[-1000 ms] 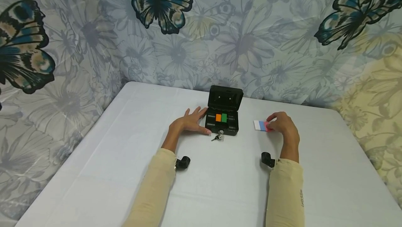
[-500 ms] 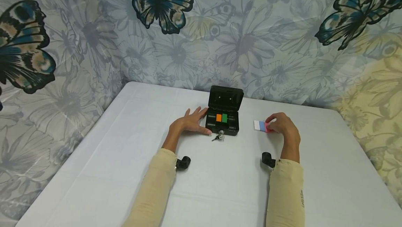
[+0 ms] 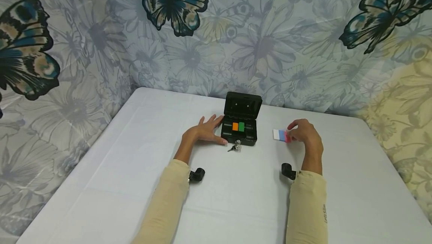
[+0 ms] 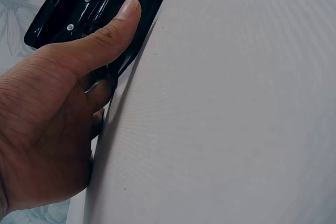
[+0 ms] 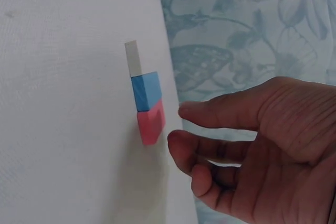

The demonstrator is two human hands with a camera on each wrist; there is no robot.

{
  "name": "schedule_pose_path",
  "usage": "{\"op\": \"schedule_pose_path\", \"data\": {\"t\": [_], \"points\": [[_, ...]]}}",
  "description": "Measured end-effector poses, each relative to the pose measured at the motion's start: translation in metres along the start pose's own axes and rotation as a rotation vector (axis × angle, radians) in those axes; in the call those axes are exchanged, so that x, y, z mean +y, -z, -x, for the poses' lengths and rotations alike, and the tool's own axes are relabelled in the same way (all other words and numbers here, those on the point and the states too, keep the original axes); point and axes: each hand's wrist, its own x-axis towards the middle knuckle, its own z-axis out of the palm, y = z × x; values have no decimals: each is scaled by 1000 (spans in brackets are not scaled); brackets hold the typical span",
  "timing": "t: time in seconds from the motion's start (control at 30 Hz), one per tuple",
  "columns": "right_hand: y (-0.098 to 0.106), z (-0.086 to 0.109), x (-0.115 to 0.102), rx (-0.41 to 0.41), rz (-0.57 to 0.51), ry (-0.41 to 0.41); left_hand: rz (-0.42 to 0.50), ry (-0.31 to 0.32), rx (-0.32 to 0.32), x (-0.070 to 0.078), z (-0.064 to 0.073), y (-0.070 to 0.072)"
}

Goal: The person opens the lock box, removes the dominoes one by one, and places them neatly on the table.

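Observation:
A small black cash box (image 3: 249, 137) sits with its lid (image 3: 242, 105) raised. Inside lie an orange block (image 3: 235, 126) and a green block (image 3: 241, 127). My left hand (image 3: 204, 131) rests along the box's left side, fingers spread and thumb at the front corner. To the right, a white block (image 3: 276, 134), a blue block (image 5: 147, 91) and a pink block (image 5: 150, 124) stand in a row, side by side. My right hand (image 3: 303, 132) is beside the pink end; the right wrist view shows a gap between its loosely bent fingers and the block.
Keys (image 3: 233, 148) hang from the lock (image 3: 237, 143) at the box's front. A white cloth covers the table (image 3: 236, 199), and a butterfly-patterned backdrop (image 3: 202, 64) rises behind it. Each wrist carries a black camera, such as the right-hand camera (image 3: 287, 169).
My right hand has lifted slightly off the pink block, fingers now apart from it. The left hand, box and blocks stay as they were.

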Motion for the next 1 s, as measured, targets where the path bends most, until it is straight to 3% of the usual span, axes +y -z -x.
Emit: {"op": "schedule_pose_path", "data": {"t": [0.6,0.8,1.0], "points": [[1,5,-25,89,-36,121,3,4,-1,0,-1,0],[-1,3,-34,93,-128,181,4,6,-2,1,-1,1],[-5,1,-44,65,-287,204,8,2,-2,1,-1,1]]}}
